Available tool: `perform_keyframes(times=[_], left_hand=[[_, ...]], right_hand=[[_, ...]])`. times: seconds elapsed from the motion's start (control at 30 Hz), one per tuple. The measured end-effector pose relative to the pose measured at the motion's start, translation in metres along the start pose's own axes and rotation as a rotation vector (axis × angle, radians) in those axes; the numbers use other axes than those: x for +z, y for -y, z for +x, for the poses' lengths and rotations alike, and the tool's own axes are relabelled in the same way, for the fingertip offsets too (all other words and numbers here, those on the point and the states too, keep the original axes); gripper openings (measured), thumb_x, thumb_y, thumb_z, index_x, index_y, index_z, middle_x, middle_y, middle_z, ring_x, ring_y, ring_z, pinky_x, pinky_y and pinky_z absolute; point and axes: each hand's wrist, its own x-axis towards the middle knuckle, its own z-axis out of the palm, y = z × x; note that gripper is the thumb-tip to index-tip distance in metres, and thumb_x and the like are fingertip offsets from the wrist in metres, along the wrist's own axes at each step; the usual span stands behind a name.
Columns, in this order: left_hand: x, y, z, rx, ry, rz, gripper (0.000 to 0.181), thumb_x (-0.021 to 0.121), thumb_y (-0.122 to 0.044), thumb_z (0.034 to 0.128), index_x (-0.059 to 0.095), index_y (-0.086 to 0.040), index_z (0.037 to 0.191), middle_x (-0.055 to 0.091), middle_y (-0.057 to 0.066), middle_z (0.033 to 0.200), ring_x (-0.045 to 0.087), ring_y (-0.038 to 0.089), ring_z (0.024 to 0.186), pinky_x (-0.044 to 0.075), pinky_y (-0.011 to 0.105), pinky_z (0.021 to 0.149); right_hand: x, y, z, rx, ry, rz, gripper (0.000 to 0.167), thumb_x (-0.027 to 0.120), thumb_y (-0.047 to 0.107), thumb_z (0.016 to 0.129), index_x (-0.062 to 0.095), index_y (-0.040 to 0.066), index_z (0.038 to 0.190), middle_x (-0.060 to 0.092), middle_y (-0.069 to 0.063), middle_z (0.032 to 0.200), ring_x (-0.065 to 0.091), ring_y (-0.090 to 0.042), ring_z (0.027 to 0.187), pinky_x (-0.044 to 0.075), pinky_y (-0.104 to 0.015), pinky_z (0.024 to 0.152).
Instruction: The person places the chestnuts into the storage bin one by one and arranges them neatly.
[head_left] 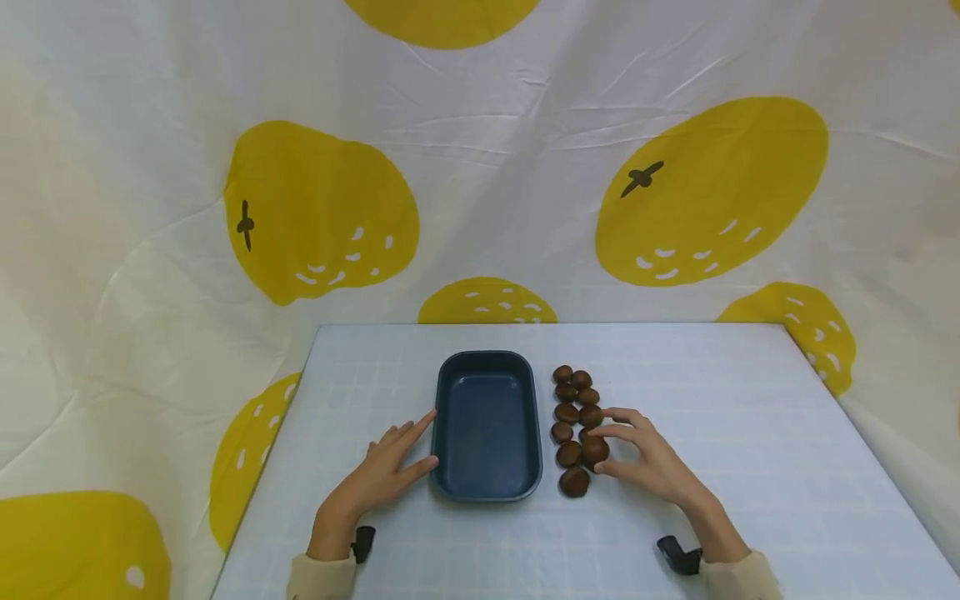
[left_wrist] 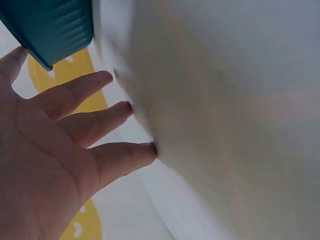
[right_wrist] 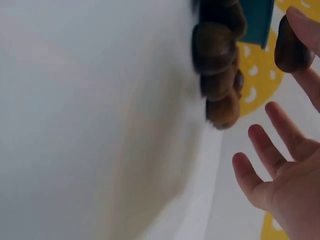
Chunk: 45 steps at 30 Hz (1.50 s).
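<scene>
A chestnut is pinched between the thumb and forefinger of my right hand; the right wrist view shows the held chestnut raised, with the other fingers spread apart from it. Just left of that hand, several brown chestnuts lie in two uneven columns on the table. A dark blue rectangular tray stands left of them, with nothing inside. My left hand is at the tray's left side, fingers stretched out. In the left wrist view its thumb touches the tray's rim.
The table has a pale, faintly checked cover. Behind it hangs a white cloth printed with large yellow fruits. Black straps show at both wrists, beside beige sleeves.
</scene>
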Motion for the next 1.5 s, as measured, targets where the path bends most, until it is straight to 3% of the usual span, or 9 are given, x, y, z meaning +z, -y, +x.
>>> perform_keyframes(times=[0.23,0.53,0.77,0.9,1.17,1.4,1.5], left_hand=[[-0.001,-0.001,-0.001,0.003,-0.002,0.007,0.073,0.054,-0.064,0.0943,0.021,-0.049,0.157,0.031,0.012,0.16,0.017,0.047,0.146,0.003,0.078,0.105],[-0.001,-0.002,-0.001,-0.009,0.004,0.003,0.074,0.055,-0.065,0.0938,0.022,-0.048,0.157,0.031,0.01,0.161,0.018,0.046,0.147,0.003,0.077,0.106],[-0.001,-0.003,0.0,-0.011,0.003,0.01,0.074,0.055,-0.065,0.0937,0.021,-0.047,0.158,0.031,0.008,0.161,0.018,0.045,0.147,0.003,0.077,0.106],[-0.001,-0.002,0.0,-0.014,0.005,0.01,0.074,0.055,-0.066,0.0934,0.022,-0.048,0.157,0.031,0.007,0.161,0.018,0.044,0.147,0.003,0.077,0.107],[0.0,-0.003,0.0,-0.03,0.013,0.01,0.074,0.054,-0.066,0.0931,0.021,-0.048,0.157,0.031,0.008,0.161,0.018,0.046,0.147,0.004,0.076,0.107],[-0.002,-0.004,-0.001,-0.037,0.018,0.007,0.075,0.054,-0.066,0.0932,0.022,-0.047,0.158,0.034,0.005,0.159,0.017,0.047,0.147,0.003,0.076,0.107],[-0.001,-0.004,-0.001,-0.031,0.016,0.008,0.075,0.055,-0.065,0.0935,0.022,-0.046,0.158,0.034,0.004,0.159,0.017,0.047,0.146,0.004,0.076,0.107]], right_hand=[[0.002,0.019,0.025,0.013,-0.045,0.056,0.042,0.086,0.023,0.082,0.071,0.02,0.121,0.05,-0.017,0.139,0.045,-0.035,0.128,0.04,-0.063,0.099],[0.006,0.042,0.063,-0.043,-0.07,0.09,0.044,0.086,0.019,0.082,0.07,0.016,0.124,0.053,-0.013,0.132,0.049,-0.03,0.123,0.042,-0.059,0.101],[0.007,0.065,0.102,-0.094,-0.074,0.092,0.041,0.085,0.022,0.083,0.072,0.015,0.121,0.053,-0.01,0.128,0.051,-0.028,0.116,0.046,-0.056,0.095],[0.013,0.078,0.121,-0.081,-0.07,0.108,0.041,0.084,0.025,0.084,0.072,0.016,0.122,0.055,-0.006,0.128,0.048,-0.022,0.116,0.047,-0.051,0.089],[0.045,0.098,0.16,-0.07,-0.076,0.137,0.044,0.083,0.024,0.086,0.07,0.01,0.126,0.058,-0.008,0.127,0.046,-0.029,0.119,0.039,-0.051,0.102],[0.087,0.1,0.187,-0.178,-0.108,0.098,0.035,0.082,0.014,0.085,0.073,0.003,0.117,0.07,-0.011,0.112,0.063,-0.028,0.104,0.049,-0.044,0.092],[0.102,0.1,0.191,-0.136,-0.104,0.116,0.034,0.083,0.015,0.085,0.073,0.005,0.115,0.072,-0.009,0.107,0.065,-0.024,0.096,0.052,-0.042,0.085]])
